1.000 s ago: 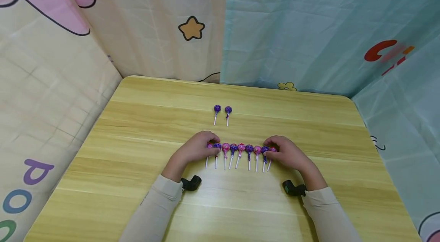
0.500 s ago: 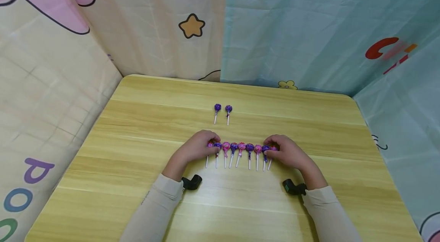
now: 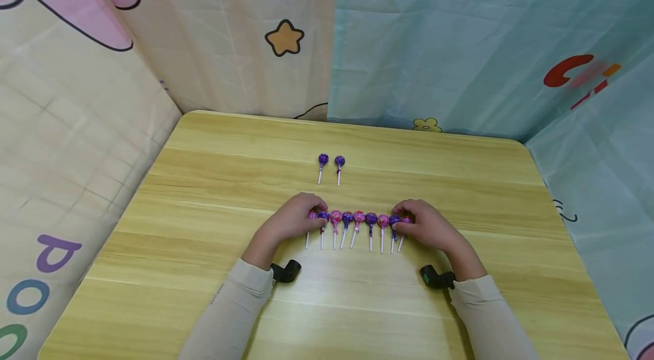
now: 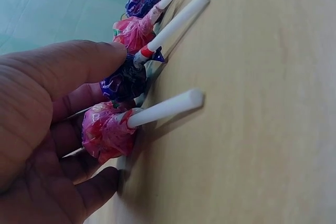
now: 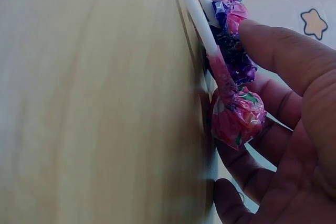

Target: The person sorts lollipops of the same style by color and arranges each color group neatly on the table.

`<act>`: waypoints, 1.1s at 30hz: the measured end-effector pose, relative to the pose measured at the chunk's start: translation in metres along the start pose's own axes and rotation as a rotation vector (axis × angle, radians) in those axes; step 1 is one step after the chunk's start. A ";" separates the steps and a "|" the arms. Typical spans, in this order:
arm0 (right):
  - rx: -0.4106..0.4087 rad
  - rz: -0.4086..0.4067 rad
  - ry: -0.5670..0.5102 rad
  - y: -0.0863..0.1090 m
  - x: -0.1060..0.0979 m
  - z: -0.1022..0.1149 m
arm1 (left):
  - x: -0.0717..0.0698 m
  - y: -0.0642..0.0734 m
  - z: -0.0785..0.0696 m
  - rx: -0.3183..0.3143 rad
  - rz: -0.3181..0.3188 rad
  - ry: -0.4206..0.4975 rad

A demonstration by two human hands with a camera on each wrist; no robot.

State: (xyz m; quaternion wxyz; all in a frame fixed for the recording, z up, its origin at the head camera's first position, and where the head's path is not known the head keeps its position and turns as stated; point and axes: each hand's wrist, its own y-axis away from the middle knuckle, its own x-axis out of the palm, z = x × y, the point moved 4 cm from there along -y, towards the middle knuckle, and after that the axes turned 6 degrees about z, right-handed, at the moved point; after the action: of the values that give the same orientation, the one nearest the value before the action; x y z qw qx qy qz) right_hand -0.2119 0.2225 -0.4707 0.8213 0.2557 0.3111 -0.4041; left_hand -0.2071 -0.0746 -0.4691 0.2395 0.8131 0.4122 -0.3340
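Observation:
A row of several wrapped lollipops, pink and purple by turns, lies side by side across the table, sticks toward the person; a purple one (image 3: pixel 370 220) is near its middle. My left hand (image 3: pixel 296 217) is at the row's left end. Its thumb and fingers pinch a purple lollipop (image 4: pixel 125 83), and the pink end lollipop (image 4: pixel 107 132) sits within the curve of the fingers. At the right end my right hand (image 3: pixel 425 225) pinches another purple lollipop (image 5: pixel 237 64), thumb in front and fingers behind. Beside it, the pink end lollipop (image 5: pixel 239 116) lies in front of the fingers.
Two purple lollipops, a left one (image 3: pixel 323 159) and a right one (image 3: pixel 339 161), lie farther back on the wooden table (image 3: pixel 245 150). Printed curtains (image 3: pixel 434 36) hang behind the table's far edge. Black wrist cameras (image 3: pixel 287 271) show below both hands.

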 end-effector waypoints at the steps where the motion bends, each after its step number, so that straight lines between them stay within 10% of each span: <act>1: 0.002 -0.001 0.001 0.000 0.000 0.000 | 0.000 0.000 0.000 0.000 -0.002 -0.001; 33: -0.026 -0.014 0.010 -0.001 0.001 -0.003 | -0.001 0.001 -0.004 -0.005 -0.013 -0.027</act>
State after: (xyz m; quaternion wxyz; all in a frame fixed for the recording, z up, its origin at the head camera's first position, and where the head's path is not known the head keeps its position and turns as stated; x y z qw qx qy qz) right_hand -0.2132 0.2231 -0.4735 0.8201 0.2449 0.3223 -0.4046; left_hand -0.2054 -0.0725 -0.4655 0.2447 0.8053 0.4151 -0.3453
